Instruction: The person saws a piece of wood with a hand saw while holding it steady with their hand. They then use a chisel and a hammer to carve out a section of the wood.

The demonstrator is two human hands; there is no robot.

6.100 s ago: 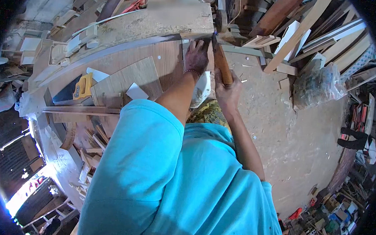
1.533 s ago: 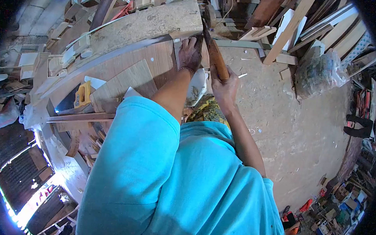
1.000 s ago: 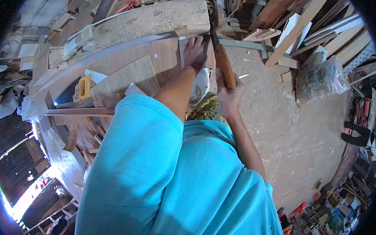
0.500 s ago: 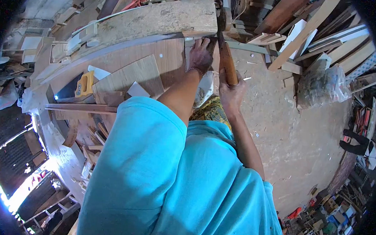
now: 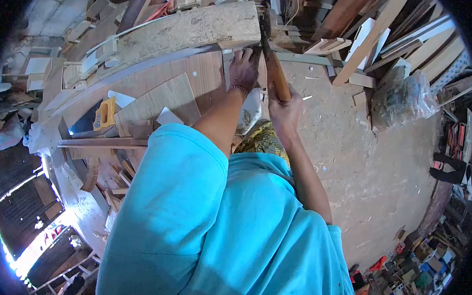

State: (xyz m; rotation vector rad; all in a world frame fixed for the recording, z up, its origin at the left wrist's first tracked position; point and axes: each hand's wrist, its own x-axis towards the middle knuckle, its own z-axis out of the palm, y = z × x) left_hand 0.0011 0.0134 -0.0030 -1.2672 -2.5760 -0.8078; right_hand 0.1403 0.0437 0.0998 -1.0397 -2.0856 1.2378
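My right hand [image 5: 284, 113] is wrapped round the brown wooden handle [image 5: 276, 77] of a long tool. From the handle a narrow dark blade [image 5: 264, 31] runs forward past the end of a thick, worn beam [image 5: 199, 27]. Beside it, my left hand [image 5: 244, 70] has its fingers bent over a dark piece of wood [image 5: 255, 56] at the bench's right end, close to the blade. What lies under the palm is hidden. Left of that hand, a pale board [image 5: 166, 102] rests on the brown bench top [image 5: 209, 71].
A yellow-handled saw [image 5: 105, 114] lies on the bench's left part. Wood strips [image 5: 369, 53] lean at the upper right, beside a clear plastic bag [image 5: 406, 100]. Small offcuts and shavings dot the concrete floor [image 5: 368, 170]. Cut wooden blocks [image 5: 105, 52] line the bench's far side.
The whole view has shifted slightly, so bench and hands appear a little further left. The tool's handle has moved slightly forward with my right hand; my left hand stays at the bench end.
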